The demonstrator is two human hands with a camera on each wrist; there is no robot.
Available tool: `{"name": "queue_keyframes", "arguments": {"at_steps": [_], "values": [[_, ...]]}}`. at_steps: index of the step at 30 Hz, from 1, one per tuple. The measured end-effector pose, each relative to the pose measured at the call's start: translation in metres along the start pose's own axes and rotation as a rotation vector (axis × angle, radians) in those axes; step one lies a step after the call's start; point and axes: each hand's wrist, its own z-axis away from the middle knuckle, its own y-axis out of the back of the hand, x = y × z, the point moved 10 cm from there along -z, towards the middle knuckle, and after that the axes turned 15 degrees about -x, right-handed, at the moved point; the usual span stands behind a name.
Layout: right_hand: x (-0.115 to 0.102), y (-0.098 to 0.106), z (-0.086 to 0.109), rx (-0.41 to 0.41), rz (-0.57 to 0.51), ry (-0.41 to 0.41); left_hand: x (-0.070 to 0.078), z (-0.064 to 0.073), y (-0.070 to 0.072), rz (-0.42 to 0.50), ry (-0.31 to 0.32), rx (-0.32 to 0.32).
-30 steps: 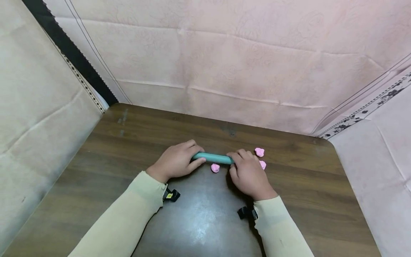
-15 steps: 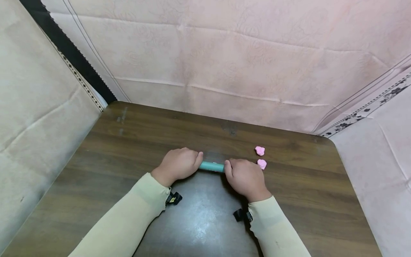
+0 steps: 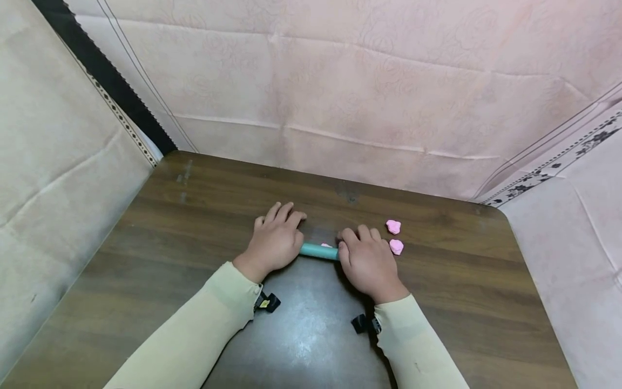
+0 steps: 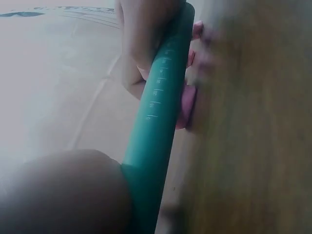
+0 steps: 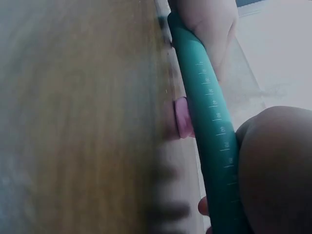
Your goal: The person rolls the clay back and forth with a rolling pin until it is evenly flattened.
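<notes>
A teal rolling pin with printed scale marks lies across the table between both hands. My left hand rests over its left end, fingers stretched forward past it. At the other end my right hand presses down, fingers reaching forward and slightly bent, thumb beside the pin. Just beyond the pin a small pink dough lump is mostly hidden in the head view; the right wrist view shows this pink lump beside the pin. Both pin ends are covered by the hands in the head view.
Two more pink lumps, one farther back and one nearer, lie right of the right hand. The brown wooden table meets a pale cloth backdrop at its far edge, with cloth on both sides.
The rolling pin has come toward me, past the middle pink lump, which now shows on its far side. Fingers curled half a second ago now extend forward, the left ones most.
</notes>
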Motion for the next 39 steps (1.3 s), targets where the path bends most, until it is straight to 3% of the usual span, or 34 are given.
{"name": "queue_keyframes", "arguments": {"at_steps": [5,12,23,39], "values": [[-0.001,-0.003,-0.002,-0.038,-0.029,0.008,-0.008,-0.006,-0.005,0.028,0.054,-0.043],[0.006,-0.008,-0.011,-0.094,-0.079,-0.032,-0.006,-0.012,0.001,0.002,0.054,-0.033],[0.012,-0.011,-0.022,-0.145,-0.091,-0.066,-0.013,-0.029,-0.002,0.000,0.086,-0.091],[0.028,-0.013,-0.045,-0.182,-0.106,-0.075,-0.021,-0.047,0.001,0.045,0.136,-0.120]]}}
